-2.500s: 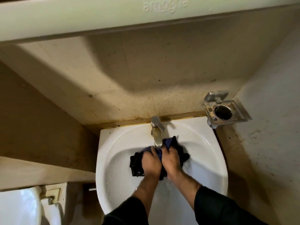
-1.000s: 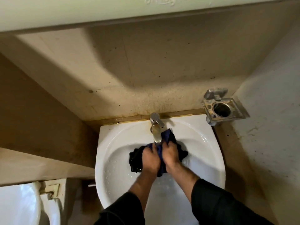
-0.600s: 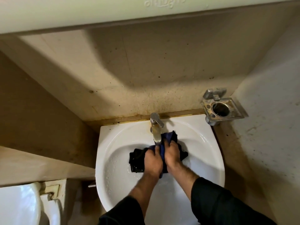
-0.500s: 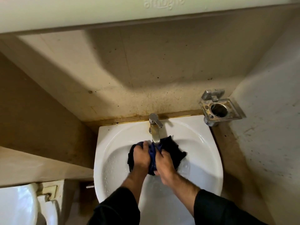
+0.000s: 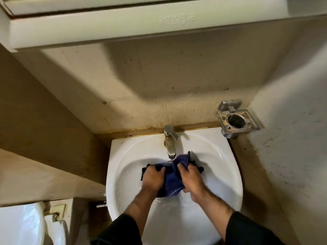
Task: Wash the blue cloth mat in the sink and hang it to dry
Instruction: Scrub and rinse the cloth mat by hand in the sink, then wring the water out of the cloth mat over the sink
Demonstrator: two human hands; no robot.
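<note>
The blue cloth mat point(image 5: 174, 181) is bunched up and wet in the bowl of the white sink point(image 5: 123, 165), just under the spout of the steel tap point(image 5: 170, 142). My left hand point(image 5: 153, 179) grips the mat's left part with curled fingers. My right hand point(image 5: 190, 177) grips its right part, and a blue fold sticks up past the knuckles. The two hands are a little apart with a strip of blue cloth between them. Much of the mat is hidden under my hands.
A metal holder point(image 5: 236, 119) with a round hole is fixed to the wall at the sink's right rear corner. A white cabinet point(image 5: 141, 20) overhangs the wall above. A white toilet tank point(image 5: 23, 225) stands at the lower left. Stained walls close in on both sides.
My hands have been rubbing the mat back and forth under the tap. They now sit slightly further apart, with more blue cloth showing between them. The mat stays in the bowl.
</note>
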